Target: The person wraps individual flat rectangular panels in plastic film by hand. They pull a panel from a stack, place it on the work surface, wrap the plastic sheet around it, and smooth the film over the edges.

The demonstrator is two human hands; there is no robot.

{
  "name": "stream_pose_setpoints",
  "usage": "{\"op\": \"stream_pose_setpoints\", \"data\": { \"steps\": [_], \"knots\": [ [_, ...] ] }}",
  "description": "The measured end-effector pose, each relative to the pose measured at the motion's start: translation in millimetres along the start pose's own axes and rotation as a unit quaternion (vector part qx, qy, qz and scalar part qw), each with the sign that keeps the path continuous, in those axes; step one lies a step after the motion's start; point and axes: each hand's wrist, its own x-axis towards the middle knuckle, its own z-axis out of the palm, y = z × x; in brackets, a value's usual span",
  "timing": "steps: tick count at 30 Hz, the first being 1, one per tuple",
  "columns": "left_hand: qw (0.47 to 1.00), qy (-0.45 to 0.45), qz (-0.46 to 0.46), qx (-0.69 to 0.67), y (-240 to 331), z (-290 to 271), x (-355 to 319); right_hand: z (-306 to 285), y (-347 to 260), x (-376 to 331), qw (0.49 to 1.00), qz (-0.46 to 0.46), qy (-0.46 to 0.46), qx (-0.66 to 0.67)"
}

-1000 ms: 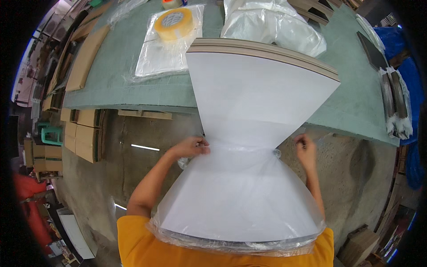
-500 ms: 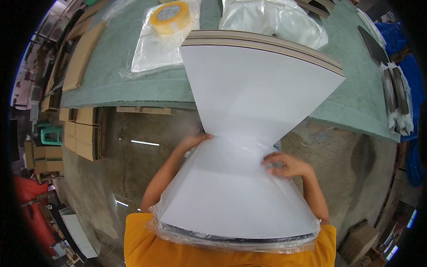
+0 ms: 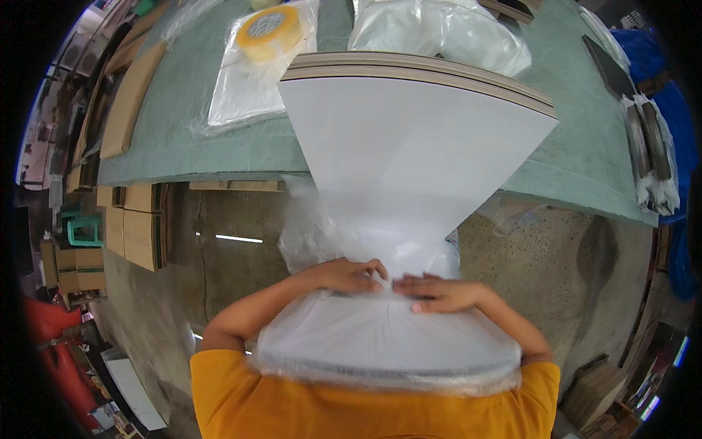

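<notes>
A stack of white-faced boards (image 3: 409, 139) with brown layered edges reaches from the green table toward my body. Thin clear plastic wrap (image 3: 387, 336) covers its near part and lies in creases against my orange shirt. My left hand (image 3: 347, 276) is closed, its bent fingers pinching the plastic near the middle of the top board. Just beside it, my right hand (image 3: 442, 294) rests on the plastic with fingers stretched out toward the left. A loose, blurred fold of the plastic bulges out beyond my left hand.
On the green table (image 3: 241, 150), a roll of yellowish clear tape (image 3: 269, 34) sits on flat plastic bags (image 3: 245, 91). Crumpled clear plastic (image 3: 446, 33) lies behind the boards. Wrapped dark pieces (image 3: 651, 146) are at the right edge. Cardboard boxes (image 3: 139, 227) stand at left below table height.
Both hands have come together at the middle of the boards, the left moving right and nearer. The plastic has bunched under them, with a loose fold appearing on the left.
</notes>
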Motion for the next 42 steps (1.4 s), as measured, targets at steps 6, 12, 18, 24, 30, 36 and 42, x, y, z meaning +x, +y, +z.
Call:
{"op": "stream_pose_setpoints", "data": {
  "steps": [6, 12, 18, 24, 30, 36, 42],
  "knots": [
    [0.932, 0.178, 0.316, 0.005, 76, -31, 25, -63, -71, 11, 0.984, 0.138, 0.03, -0.112],
    [0.801, 0.283, 0.51, -0.138, 164, -52, -51, -76, -139, -9, 0.859, -0.191, 0.421, 0.218],
    [0.849, 0.36, 0.373, -0.104, 146, -50, -50, -64, -123, -19, 0.872, -0.189, 0.422, 0.158],
    [0.839, 0.38, 0.387, 0.041, 133, -64, -58, -55, -71, -29, 0.926, -0.16, 0.337, 0.058],
    [0.828, 0.417, 0.36, 0.108, 127, -57, -45, -68, -105, -30, 0.864, -0.11, 0.453, 0.19],
    [0.751, 0.522, 0.361, 0.183, 133, -51, -61, -69, -95, -29, 0.805, -0.116, 0.517, 0.267],
    [0.861, 0.385, 0.301, 0.14, 136, -36, -64, -52, -72, -31, 0.769, -0.115, 0.381, 0.501]
  ]
}}
